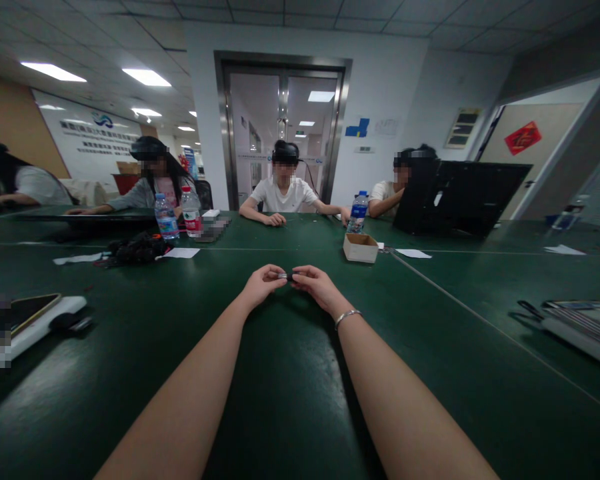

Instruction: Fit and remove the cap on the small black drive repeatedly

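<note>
Both arms reach forward over the green table, and the hands meet near its middle. Between the fingertips is a small silver-and-black object [289,276], too small to name for certain. My left hand [260,287] is closed, pinching its silvery end. On the other side, my right hand [317,285] grips the black end between thumb and fingers. A silver bangle [347,318] circles the right wrist. The fingers partly cover the object, so I cannot tell whether it is one piece or two parts.
Beyond the hands stand an open cardboard box [361,248], a blue-labelled bottle [359,212] and two more bottles [167,217]. A dark tangled bundle [140,249] lies on the left. A black monitor [463,198] stands at back right. Several people wearing headsets sit around the green table [280,400].
</note>
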Demonstrator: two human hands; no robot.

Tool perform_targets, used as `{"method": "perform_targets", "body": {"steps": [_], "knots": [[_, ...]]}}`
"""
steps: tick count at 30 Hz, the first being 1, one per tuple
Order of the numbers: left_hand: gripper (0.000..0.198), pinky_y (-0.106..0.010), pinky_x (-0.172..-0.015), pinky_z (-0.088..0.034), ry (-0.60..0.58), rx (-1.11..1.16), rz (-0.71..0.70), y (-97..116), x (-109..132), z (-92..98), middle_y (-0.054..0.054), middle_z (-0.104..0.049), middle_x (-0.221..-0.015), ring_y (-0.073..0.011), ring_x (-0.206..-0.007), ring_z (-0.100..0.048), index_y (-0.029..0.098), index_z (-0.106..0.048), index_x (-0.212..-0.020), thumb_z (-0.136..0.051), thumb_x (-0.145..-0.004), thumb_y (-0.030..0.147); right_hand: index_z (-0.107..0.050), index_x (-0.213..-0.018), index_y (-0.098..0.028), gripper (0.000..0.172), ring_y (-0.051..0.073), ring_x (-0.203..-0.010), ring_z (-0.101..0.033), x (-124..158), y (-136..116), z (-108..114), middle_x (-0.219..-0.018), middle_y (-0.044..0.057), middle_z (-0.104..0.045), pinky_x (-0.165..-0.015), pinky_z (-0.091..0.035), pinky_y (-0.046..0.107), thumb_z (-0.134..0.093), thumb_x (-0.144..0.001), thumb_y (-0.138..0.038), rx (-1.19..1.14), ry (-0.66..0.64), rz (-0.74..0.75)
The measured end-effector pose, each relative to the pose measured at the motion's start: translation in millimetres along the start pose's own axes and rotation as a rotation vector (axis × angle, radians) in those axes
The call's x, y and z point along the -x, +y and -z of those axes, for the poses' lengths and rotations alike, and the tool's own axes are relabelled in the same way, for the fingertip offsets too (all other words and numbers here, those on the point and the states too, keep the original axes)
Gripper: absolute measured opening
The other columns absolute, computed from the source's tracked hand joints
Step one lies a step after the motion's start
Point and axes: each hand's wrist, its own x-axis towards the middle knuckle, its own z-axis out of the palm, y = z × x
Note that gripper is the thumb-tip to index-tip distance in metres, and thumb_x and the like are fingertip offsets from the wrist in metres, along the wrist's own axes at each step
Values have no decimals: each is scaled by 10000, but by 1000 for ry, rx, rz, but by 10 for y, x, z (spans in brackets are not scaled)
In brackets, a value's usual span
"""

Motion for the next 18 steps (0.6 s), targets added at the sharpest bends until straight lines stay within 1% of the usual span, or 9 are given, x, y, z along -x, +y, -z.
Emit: {"method": "perform_targets", "body": {"steps": [2, 4, 7, 10, 12, 14, 15, 16, 18], "knots": [[444, -216, -564, -399, -3, 6, 11, 14, 0, -3, -30, -637, -814, -137, -725, -567, 179, -600, -933, -740, -580, 409, -653, -846, -165, 327, 122, -633, -631, -3, 0, -3, -703, -13, -626, -645, -460, 267, -793, -567, -262, 14, 16, -7], [437, -226, -567, -409, 36, -3, 64, 4, -23, -11, -44, -638, -839, -144, -732, -568, 176, -606, -940, -692, -630, 472, -652, -848, -164, 325, 119, -619, -630, -6, 2, -6, -701, -8, -636, -623, -457, 258, -791, -572, -266, 20, 33, -7], [465, -251, -568, -421, 80, -34, 152, -54, -74, -22, -68, -635, -809, -146, -693, -560, 145, -624, -806, -554, -710, 595, -653, -852, -166, 328, 115, -621, -630, -3, 4, -10, -696, -12, -636, -615, -459, 250, -792, -572, -264, 27, 37, -7], [476, -250, -569, -422, 54, -84, 131, -99, -92, -21, -66, -619, -755, -146, -682, -554, 139, -619, -713, -537, -715, 608, -653, -852, -166, 331, 113, -631, -630, 2, 2, -11, -686, -16, -628, -614, -460, 244, -796, -569, -259, 34, 29, -4], [416, -235, -565, -426, 39, -81, 73, -96, -81, -13, -55, -621, -822, -145, -716, -562, 154, -623, -807, -633, -662, 545, -651, -851, -167, 330, 111, -631, -628, 2, 1, -9, -688, -13, -631, -610, -460, 240, -796, -570, -261, 31, 36, -3], [455, -225, -564, -435, 51, -55, 48, -78, -69, -7, -52, -620, -917, -146, -751, -571, 180, -605, -934, -701, -610, 484, -650, -849, -168, 325, 110, -630, -628, 1, 0, -6, -700, -7, -639, -607, -460, 239, -794, -575, -266, 33, 43, -6], [469, -226, -564, -439, 59, -44, 61, -70, -67, -6, -57, -619, -939, -149, -761, -574, 183, -600, -954, -697, -613, 489, -650, -848, -168, 323, 110, -630, -629, 2, -1, -6, -704, -6, -640, -608, -460, 240, -794, -576, -267, 37, 41, -9], [457, -230, -565, -442, 63, -43, 86, -65, -68, -7, -65, -623, -931, -153, -762, -574, 172, -607, -931, -664, -640, 520, -652, -848, -168, 323, 111, -630, -629, 3, -2, -6, -704, -6, -640, -611, -461, 241, -794, -576, -268, 42, 37, -10], [465, -238, -567, -443, 48, -74, 140, -59, -74, -14, -81, -630, -841, -160, -743, -570, 139, -624, -800, -547, -716, 589, -655, -851, -168, 328, 113, -634, -630, 6, -2, -5, -700, -10, -635, -619, -462, 245, -797, -572, -269, 51, 25, -4]]}}
